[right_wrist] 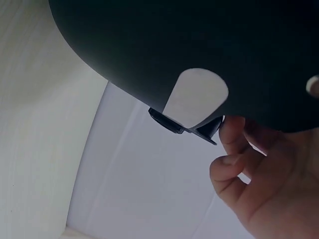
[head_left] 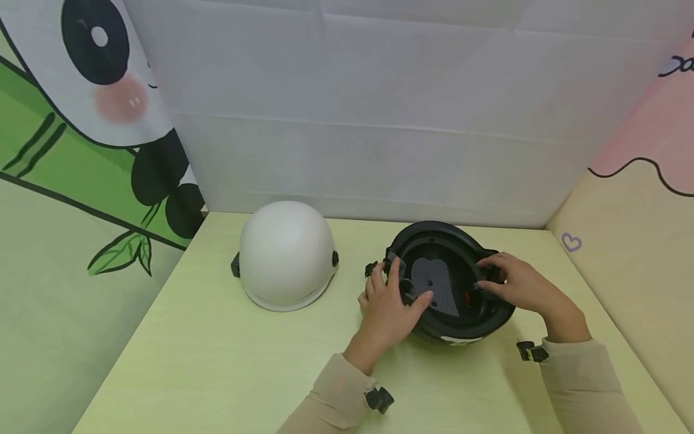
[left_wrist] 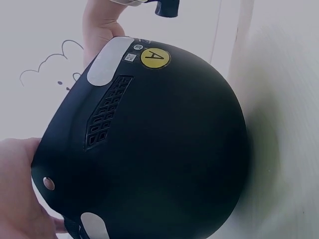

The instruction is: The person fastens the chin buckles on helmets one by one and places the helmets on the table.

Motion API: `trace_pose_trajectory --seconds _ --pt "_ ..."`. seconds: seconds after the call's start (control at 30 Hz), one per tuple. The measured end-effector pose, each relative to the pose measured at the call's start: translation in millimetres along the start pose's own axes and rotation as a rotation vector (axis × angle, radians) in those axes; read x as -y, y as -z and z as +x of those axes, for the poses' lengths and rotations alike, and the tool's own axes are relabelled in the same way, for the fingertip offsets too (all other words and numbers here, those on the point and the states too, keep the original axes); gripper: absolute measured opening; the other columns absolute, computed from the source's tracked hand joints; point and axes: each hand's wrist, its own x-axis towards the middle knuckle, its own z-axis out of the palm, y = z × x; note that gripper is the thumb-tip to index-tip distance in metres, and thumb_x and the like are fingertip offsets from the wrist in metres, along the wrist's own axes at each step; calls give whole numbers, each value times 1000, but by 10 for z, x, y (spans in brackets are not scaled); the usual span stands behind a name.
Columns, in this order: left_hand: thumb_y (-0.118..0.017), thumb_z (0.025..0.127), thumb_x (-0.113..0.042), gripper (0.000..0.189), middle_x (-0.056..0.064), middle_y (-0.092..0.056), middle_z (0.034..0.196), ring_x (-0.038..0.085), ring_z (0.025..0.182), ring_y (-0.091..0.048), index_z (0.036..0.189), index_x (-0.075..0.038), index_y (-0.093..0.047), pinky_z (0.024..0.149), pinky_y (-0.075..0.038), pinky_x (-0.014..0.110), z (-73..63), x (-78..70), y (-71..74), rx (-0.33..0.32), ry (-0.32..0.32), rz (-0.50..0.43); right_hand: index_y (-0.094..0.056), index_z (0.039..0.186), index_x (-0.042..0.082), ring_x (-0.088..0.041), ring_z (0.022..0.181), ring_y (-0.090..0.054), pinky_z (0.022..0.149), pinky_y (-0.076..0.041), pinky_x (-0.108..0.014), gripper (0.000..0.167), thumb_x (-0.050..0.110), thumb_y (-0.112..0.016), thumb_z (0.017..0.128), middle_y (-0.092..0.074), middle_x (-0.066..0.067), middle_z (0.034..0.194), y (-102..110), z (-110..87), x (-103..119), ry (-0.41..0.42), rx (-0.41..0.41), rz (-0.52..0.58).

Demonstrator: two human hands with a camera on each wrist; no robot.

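A black helmet (head_left: pixel 434 331) lies upturned on the table, its dark lining (head_left: pixel 436 283) facing up. At its left rim my left hand (head_left: pixel 387 313) holds the edge, thumb over the inside and fingers along the rim beside a strap and buckle (head_left: pixel 371 268). My right hand (head_left: pixel 528 289) grips the right edge, thumb and forefinger reaching inside; what dark part lies between them is hard to make out. In the left wrist view the black shell (left_wrist: pixel 169 139) hides the left fingertips. Curled right fingers (right_wrist: pixel 229 169) show beside the shell in the right wrist view.
A white helmet (head_left: pixel 287 256) stands dome up to the left of the black one, with a dark buckle (head_left: pixel 235 265) at its side. The pale yellow table (head_left: pixel 217 361) meets a white wall sheet (head_left: pixel 379 169) at the back and printed panels at both sides.
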Motion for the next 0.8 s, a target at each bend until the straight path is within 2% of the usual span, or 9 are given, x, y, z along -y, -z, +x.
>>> trace_pose_trajectory --seconds 0.13,0.3,0.4,0.53,0.8 --pt "-54 90 -63 88 16 -19 153 37 138 -21 157 -17 -21 98 -23 61 2 -8 -13 -4 -10 12 -61 120 -5 -17 72 -47 65 -43 -37 42 17 -74 88 -59 -15 107 -5 4 -8 -27 38 20" --pt "-56 89 -62 88 15 -18 153 36 138 -21 156 -18 -21 96 -23 60 0 -10 -30 -13 -12 10 -62 119 -5 -28 90 -57 78 -47 -47 41 19 -74 88 -58 -21 115 -15 9 -11 -20 74 18" --pt "-57 89 -61 87 15 -18 153 36 138 -21 156 -18 -22 96 -23 59 -4 -15 -34 -13 -9 1 -63 116 -5 -26 87 -56 73 -47 -44 39 18 -74 88 -58 -17 109 -15 8 -13 -16 76 29" --pt "-58 89 -61 87 14 -18 153 36 138 -21 156 -17 -23 96 -23 59 -14 -25 -29 -13 -8 -10 -63 115 -5 -16 74 -52 62 -44 -35 35 16 -73 89 -57 -8 97 -8 2 -9 -18 79 47" --pt "-59 89 -61 87 15 -19 153 36 137 -23 156 -17 -24 96 -24 59 -24 -22 -35 -24 -11 -11 -62 117 -8 -14 69 -51 59 -44 -34 34 10 -71 89 -56 -1 80 -4 -1 -4 -18 105 32"
